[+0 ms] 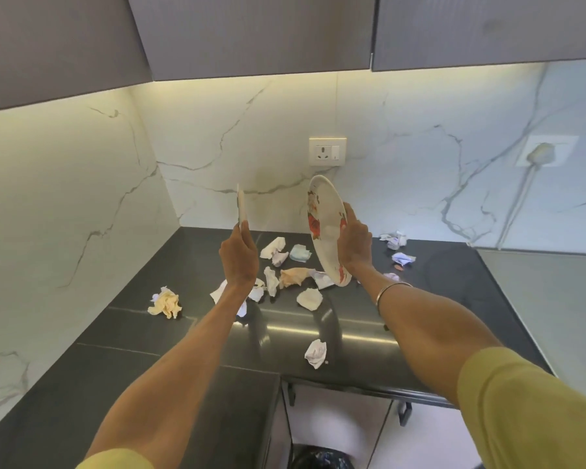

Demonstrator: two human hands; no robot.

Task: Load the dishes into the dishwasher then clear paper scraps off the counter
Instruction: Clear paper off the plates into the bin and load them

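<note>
My right hand (354, 243) grips a white plate with red flowers (325, 225), held upright above the dark counter (156, 330), its face turned left. My left hand (239, 255) holds a second plate (241, 204) edge-on to the camera, so only its thin rim shows. Several crumpled paper scraps lie on the counter under and around both hands: a yellowish one (165, 302) at the left, a white one (316, 353) near the front edge, a peach one (293, 276) in the middle, and more at the right (394, 239). No dishwasher is in view.
Marble walls close the counter at the back and left, with a socket (327, 151) on the back wall. Grey upper cabinets (251, 32) hang overhead. A pale surface (555, 299) adjoins the counter at the right. Below the front edge a bin with a dark bag (322, 458) shows.
</note>
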